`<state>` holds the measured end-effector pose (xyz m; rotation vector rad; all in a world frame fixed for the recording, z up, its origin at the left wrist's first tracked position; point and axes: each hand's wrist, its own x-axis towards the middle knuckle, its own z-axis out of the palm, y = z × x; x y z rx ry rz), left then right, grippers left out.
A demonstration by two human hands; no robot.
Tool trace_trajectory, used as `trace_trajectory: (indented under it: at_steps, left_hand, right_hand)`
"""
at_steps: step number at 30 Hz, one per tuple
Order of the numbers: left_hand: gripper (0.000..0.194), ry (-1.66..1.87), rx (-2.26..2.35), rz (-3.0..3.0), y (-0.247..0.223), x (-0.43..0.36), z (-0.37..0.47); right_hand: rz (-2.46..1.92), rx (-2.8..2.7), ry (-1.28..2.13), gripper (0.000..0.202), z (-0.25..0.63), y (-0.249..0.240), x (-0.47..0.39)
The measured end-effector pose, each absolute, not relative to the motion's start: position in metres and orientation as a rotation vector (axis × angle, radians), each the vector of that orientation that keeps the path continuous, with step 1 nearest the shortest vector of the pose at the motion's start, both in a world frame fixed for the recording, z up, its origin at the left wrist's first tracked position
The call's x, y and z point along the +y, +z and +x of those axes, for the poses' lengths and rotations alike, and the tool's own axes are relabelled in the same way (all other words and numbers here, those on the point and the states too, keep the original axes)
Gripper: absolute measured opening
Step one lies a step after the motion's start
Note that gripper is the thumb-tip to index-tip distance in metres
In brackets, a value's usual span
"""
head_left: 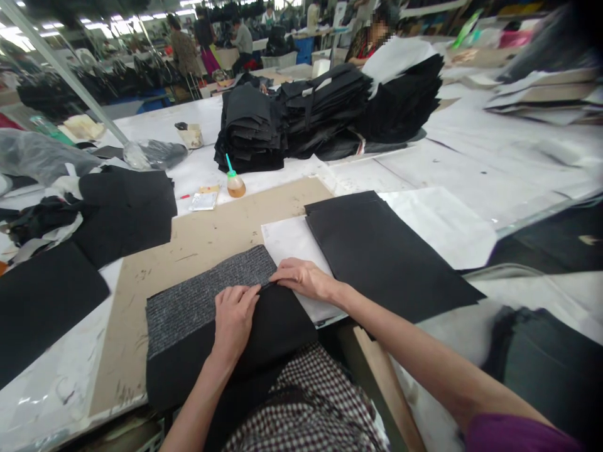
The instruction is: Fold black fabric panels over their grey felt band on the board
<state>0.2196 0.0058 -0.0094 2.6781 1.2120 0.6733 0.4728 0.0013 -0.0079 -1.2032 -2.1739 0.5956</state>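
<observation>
A grey ribbed fabric piece (188,314) lies on the tan board, with black fabric (277,320) along its near side and hanging towards my lap. My left hand (235,314) rests on the seam between the two, its fingertips bent together at the black edge. At the right end of that seam, my right hand (301,277) pinches the edge between thumb and fingers. Right of it, a stack of flat black sheets (386,251) lies partly over white paper (301,242).
Folded black fabric bundles (254,125) stand at the back centre. A small glue bottle (235,184) with a teal tip is beyond the tan board (217,229). More black cloth (127,207) lies left. A person (372,34) sits across the table.
</observation>
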Motion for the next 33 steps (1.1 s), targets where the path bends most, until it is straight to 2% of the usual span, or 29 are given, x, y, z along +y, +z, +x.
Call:
trace_trajectory:
  at_steps: [13, 21, 26, 33]
  left_hand:
    - [0.027, 0.477, 1.111, 2.951, -0.002, 0.005, 0.219]
    - [0.028, 0.422, 1.027, 3.048, 0.002, 0.006, 0.218]
    - [0.028, 0.444, 1.0, 3.06, -0.001, 0.006, 0.218]
    - [0.03, 0.532, 1.01, 2.912, -0.006, 0.009, 0.183]
  right_hand:
    - [-1.228, -2.556, 0.246, 0.022, 0.469, 0.001, 0.002]
    - [-1.278, -2.624, 0.158, 0.027, 0.488, 0.016, -0.007]
    - [-1.641, -2.306, 0.01, 0.022, 0.44, 0.031, -0.032]
    - [-1.632, -2.231, 0.043, 0.036, 0.382, -0.005, -0.054]
